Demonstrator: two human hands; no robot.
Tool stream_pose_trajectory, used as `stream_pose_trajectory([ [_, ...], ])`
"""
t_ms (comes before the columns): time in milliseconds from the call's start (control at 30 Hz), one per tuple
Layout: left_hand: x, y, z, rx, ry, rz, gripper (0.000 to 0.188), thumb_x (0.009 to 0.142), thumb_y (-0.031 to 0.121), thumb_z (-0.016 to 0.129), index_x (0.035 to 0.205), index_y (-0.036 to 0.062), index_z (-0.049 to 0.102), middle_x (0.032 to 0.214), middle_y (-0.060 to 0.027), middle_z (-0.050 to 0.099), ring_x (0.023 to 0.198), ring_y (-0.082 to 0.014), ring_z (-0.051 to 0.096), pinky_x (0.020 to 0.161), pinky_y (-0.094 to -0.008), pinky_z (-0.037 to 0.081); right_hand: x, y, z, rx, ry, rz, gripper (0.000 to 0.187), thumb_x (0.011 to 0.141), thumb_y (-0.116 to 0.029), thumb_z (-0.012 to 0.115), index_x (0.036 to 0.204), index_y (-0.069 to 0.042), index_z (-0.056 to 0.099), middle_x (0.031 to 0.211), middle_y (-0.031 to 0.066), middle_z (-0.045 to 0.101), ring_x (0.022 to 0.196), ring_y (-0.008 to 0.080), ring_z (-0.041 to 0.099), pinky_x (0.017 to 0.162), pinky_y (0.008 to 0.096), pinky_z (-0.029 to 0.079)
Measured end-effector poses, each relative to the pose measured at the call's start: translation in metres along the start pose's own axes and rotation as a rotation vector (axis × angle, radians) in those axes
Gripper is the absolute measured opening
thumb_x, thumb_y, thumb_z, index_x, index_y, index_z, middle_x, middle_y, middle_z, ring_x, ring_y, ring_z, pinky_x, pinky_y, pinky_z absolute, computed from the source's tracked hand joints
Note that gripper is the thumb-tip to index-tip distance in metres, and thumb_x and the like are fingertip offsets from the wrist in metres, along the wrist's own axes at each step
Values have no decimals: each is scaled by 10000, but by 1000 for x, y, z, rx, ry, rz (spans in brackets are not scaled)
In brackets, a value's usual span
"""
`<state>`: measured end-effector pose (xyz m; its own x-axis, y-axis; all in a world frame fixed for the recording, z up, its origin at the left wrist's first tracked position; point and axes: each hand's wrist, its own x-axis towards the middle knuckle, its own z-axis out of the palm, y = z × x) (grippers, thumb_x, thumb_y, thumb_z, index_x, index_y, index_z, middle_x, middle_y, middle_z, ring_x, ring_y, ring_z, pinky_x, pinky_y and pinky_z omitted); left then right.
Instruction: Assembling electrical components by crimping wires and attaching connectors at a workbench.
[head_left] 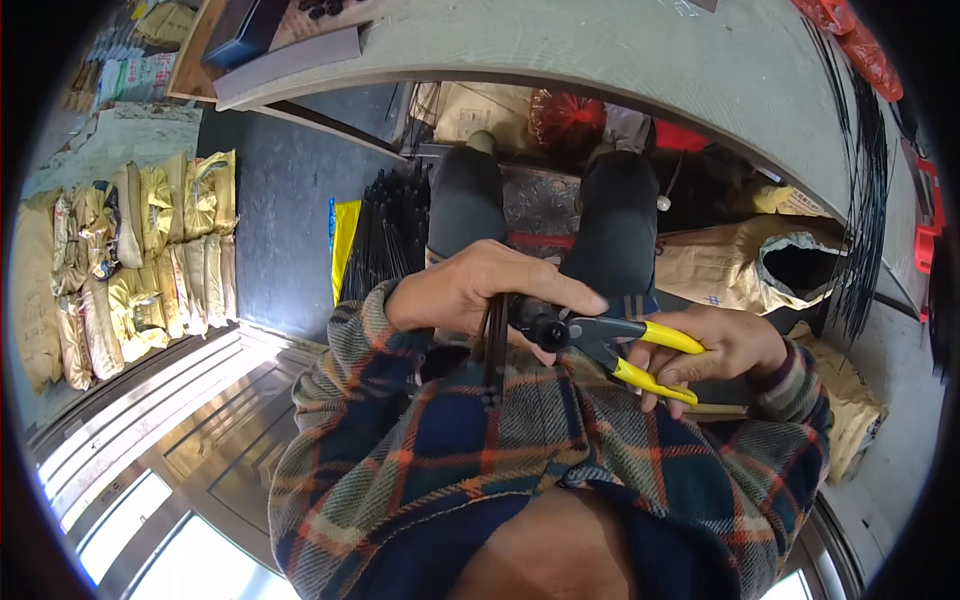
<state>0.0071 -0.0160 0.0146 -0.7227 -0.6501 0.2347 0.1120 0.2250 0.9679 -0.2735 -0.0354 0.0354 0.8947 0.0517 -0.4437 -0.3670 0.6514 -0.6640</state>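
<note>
Frame centre: right hand (pixel 725 345) grips pliers (pixel 618 328), handles splayed, long axis leftward to black piece (pixel 545 328) pinched in left hand (pixel 480 280).

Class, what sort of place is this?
Probably a small workshop: yellow-handled pliers in the right hand, thin black strands hanging by a grey workbench, and rows of wrapped packages.

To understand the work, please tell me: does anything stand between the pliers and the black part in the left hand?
Nothing visible does. The pliers, in the right hand, reach up to the black part in the left hand, whose thumb lies close beside. Whether they touch it, I cannot tell.
</note>
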Motion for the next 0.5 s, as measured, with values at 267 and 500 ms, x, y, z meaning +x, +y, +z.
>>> stream_pose_trajectory([
  [267, -12, -13, 15, 118, 346, 49, 545, 587, 260, 805, 1033, 22, 598, 896, -124, 638, 765, -247, 639, 673, -291, 483, 19, -8, 12, -1616, 762, -317, 524, 617, -150, 717, 1107, -73, 550, 1076, 129, 506, 899, 301, 548, 715, 396, 457],
  [500, -18, -24, 22, 161, 484, 39, 510, 640, 161, 772, 1083, 58, 541, 927, -114, 607, 779, -231, 614, 662, -289, 460, 30, -17, 10, -1770, 913, -397, 415, 593, -102, 662, 1000, -71, 591, 1022, 117, 503, 875, 283, 531, 715, 366, 451],
])
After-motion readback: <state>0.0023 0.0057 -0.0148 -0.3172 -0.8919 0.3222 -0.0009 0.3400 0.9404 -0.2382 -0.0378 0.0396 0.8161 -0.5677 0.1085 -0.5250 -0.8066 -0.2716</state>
